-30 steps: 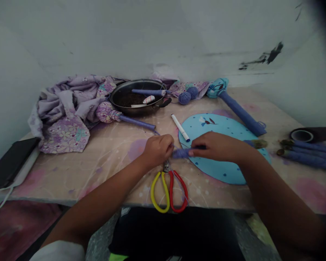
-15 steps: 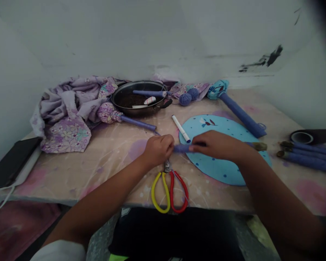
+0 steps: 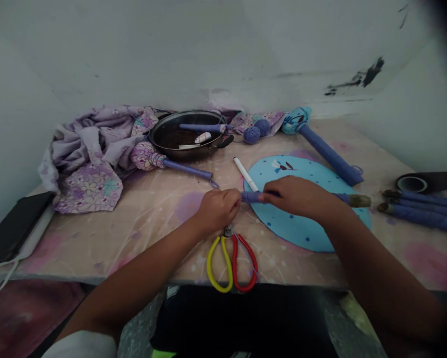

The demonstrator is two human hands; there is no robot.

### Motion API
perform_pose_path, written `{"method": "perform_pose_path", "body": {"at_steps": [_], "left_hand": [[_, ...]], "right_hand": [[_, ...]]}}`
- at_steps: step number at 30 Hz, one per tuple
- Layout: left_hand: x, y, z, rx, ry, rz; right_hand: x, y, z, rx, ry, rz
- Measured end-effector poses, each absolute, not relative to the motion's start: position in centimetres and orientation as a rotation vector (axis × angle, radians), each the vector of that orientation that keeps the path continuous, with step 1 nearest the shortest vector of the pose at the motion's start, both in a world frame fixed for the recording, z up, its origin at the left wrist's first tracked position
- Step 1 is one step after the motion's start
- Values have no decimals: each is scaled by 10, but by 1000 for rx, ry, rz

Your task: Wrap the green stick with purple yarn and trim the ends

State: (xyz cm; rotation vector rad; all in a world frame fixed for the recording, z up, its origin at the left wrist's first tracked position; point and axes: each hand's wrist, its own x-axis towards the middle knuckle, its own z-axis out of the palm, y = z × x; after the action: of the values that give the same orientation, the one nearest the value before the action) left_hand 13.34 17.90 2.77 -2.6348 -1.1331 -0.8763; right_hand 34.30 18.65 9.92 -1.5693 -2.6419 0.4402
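Note:
A stick wrapped in blue-purple yarn (image 3: 250, 197) lies level between my hands, its bare greenish-brown end (image 3: 359, 200) poking out to the right. My left hand (image 3: 219, 209) is closed on the stick's left end, which it hides. Thumb and fingers of my right hand (image 3: 294, 196) grip the wrapped part a short way along. Below the stick are scissors (image 3: 233, 261) with one yellow and one red handle, blades partly hidden by my left hand. Under my right hand lies a light-blue dotted oval piece (image 3: 305, 233), and a white marker (image 3: 245, 174) rests at its left edge.
At the back stands a black pan (image 3: 160, 144) holding a wrapped stick. Purple floral cloth (image 3: 89, 174) is heaped left, near a black flat case (image 3: 16, 226). Blue yarn balls (image 3: 252, 134), a cloth-headed stick (image 3: 330, 154), more wrapped sticks (image 3: 425, 211) and a tape roll (image 3: 412, 185) lie around.
Both hands keep hold of the wrapped stick. My left hand has turned and shifted slightly, and the stick's left part is a little higher. The whole view has moved slightly.

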Motion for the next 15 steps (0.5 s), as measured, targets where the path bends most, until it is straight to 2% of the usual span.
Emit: {"method": "perform_pose_path", "body": {"at_steps": [3, 5, 7, 10, 13, 15], "left_hand": [[130, 183, 26, -2660, -1187, -842], [132, 181, 24, -2728, -1164, -810], [137, 176, 24, -2783, -1150, -771], [141, 174, 26, -2724, -1281, -802], [137, 179, 28, -2680, -1369, -834], [132, 184, 27, -2648, -1342, -828]], "right_hand": [[344, 178, 107, -1127, -2839, 1035], [345, 173, 113, -894, -2741, 1242], [346, 171, 116, -947, -2550, 1149], [344, 176, 112, -1262, -2313, 715], [340, 183, 103, -1474, -2357, 355], [339, 185, 100, -1536, -2507, 333]]}}
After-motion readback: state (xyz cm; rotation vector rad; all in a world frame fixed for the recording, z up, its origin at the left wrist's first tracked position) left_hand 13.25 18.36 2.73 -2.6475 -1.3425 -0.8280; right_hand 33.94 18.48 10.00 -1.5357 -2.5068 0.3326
